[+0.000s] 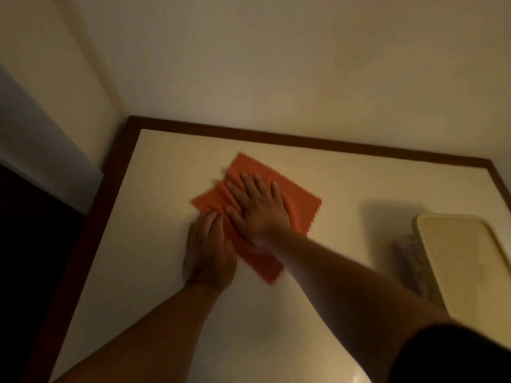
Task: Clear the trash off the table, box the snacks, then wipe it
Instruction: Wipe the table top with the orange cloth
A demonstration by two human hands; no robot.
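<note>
on the orange cloth (300, 199), right hand (258, 207) spread flat, left hand (208, 248) flat at its edge

Dim, warm yellow light fills the whole view, and everything looks soft. The right hand (257, 205), pressed flat on the orange cloth (300, 199), is smeared by motion at the wrist. The cloth's edge just below that wrist is blurred too. Well right of the hands, a broad soft shadow spreads from the cream ribbed lid (464, 261) toward them across the table (166, 299). Far left of the hands the floor sinks to near black. The table's dark frame slants under the wide lens.
</note>
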